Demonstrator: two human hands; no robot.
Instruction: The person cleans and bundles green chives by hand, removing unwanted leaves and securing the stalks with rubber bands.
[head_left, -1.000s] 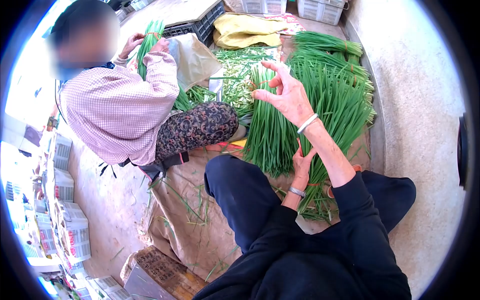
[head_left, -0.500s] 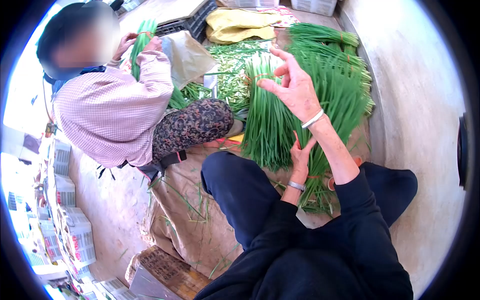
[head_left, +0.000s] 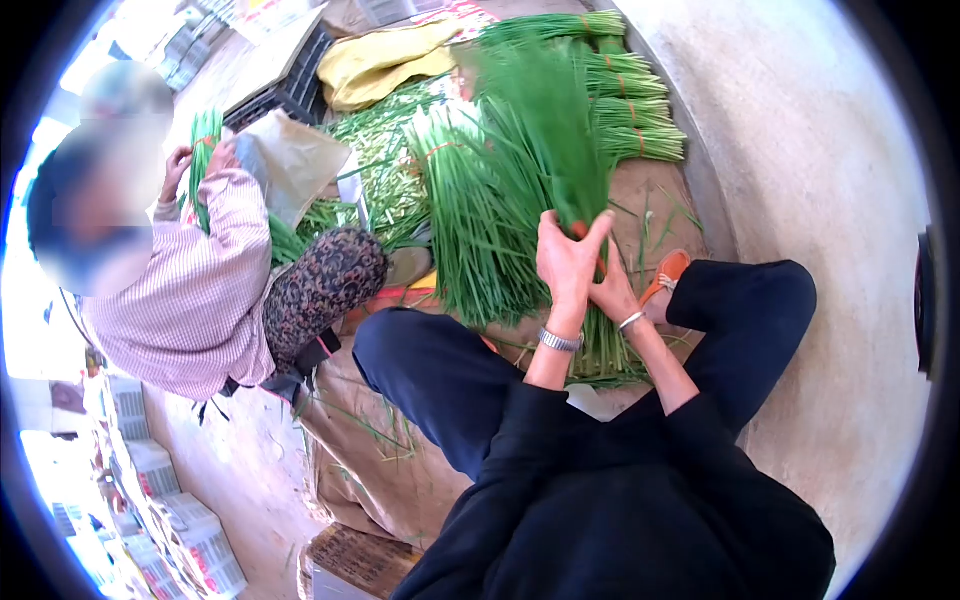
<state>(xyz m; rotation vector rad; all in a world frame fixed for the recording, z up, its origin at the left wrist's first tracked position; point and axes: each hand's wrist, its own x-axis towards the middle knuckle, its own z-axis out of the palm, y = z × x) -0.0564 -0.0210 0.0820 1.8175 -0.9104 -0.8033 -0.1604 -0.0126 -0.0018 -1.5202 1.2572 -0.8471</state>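
Both my hands are closed round a bundle of long green garlic chives, whose leaves point away from me and are blurred by motion. My left hand, with a metal watch band at the wrist, grips it on the left side. Beside and partly behind it, my right hand, wearing a light bangle, holds the same bundle from the right; some of its fingers are hidden. A bit of orange-red shows between the hands. Below them, cut stems lie between my legs. Just left lies a large pile of loose chives.
Several tied chive bundles lie along the wall edge. At left a co-worker sits holding a chive bunch. A yellow sack, a black crate, scattered trimmings and a wooden stool surround the brown ground sheet.
My right hand has come down from the air and closed on the bundle beside my left. The bundle's leaves have swung upward. The view has shifted to the right.
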